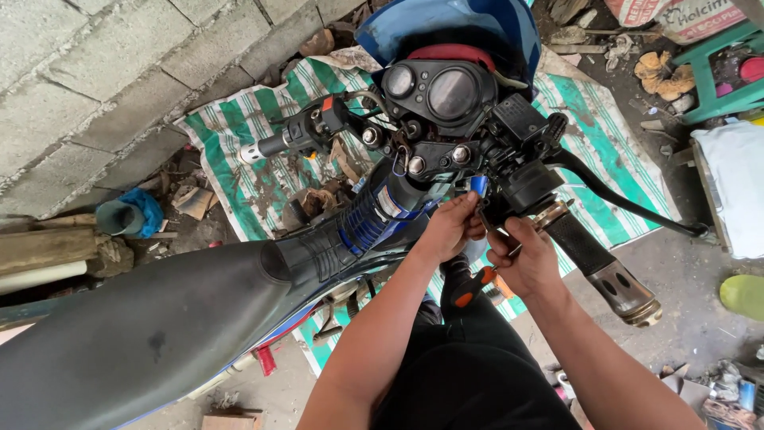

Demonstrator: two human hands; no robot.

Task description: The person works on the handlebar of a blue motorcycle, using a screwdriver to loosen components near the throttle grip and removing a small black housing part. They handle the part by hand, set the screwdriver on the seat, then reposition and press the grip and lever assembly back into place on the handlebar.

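I look down on a motorcycle with twin round gauges and a black seat. My left hand pinches a small blue connector under the right switch housing. My right hand is closed around a screwdriver with an orange and black handle, its tip up by the housing beside the right grip. Both hands work just below the handlebar.
A black brake lever sticks out to the right. The left bar end is bare. A green-and-white striped tarp lies under the bike, a block wall stands at left, and clutter and a green stool sit at right.
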